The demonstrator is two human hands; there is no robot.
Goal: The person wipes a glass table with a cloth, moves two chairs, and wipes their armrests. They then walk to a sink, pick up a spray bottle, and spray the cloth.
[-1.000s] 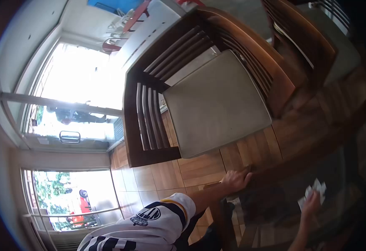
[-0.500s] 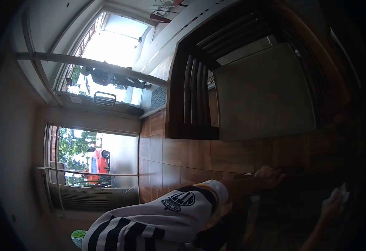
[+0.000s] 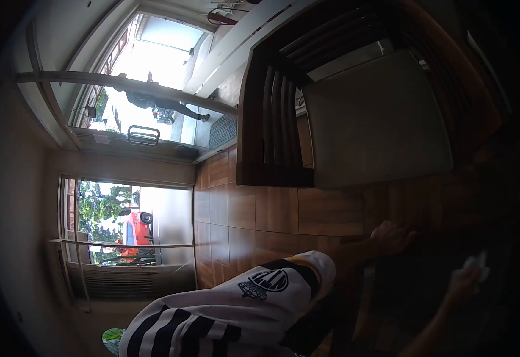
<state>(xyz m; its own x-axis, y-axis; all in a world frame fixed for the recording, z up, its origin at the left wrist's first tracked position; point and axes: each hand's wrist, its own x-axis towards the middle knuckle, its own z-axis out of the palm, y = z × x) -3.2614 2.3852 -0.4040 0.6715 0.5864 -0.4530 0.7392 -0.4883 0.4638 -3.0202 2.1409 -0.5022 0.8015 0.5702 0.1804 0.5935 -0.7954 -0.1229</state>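
The view is turned on its side, with the ceiling at the image's left. My left arm, in a white and black striped sleeve (image 3: 266, 282), reaches in from the lower left. My left hand (image 3: 392, 236) is over a dark surface, its fingers apart and nothing visible in them, though it is dim there. Below and to its right, my right hand (image 3: 465, 282) grips a crumpled white cloth (image 3: 478, 266) against or just above the dark area. Shadow hides whether the cloth touches that surface.
A dark wooden chair (image 3: 257, 172) with slats and a pale seat (image 3: 379, 125) stands above my hands. Wooden floor tiles (image 3: 275, 208) lie beside it. Further off are a glass door with a handle (image 3: 144, 135), a doormat (image 3: 223, 131) and a window showing a red car (image 3: 135, 229). A person (image 3: 153, 101) is outside.
My right hand, with the cloth, has moved slightly left in the image. My left hand has shifted a little up and right. The view has moved slightly, and the person outside has changed stance.
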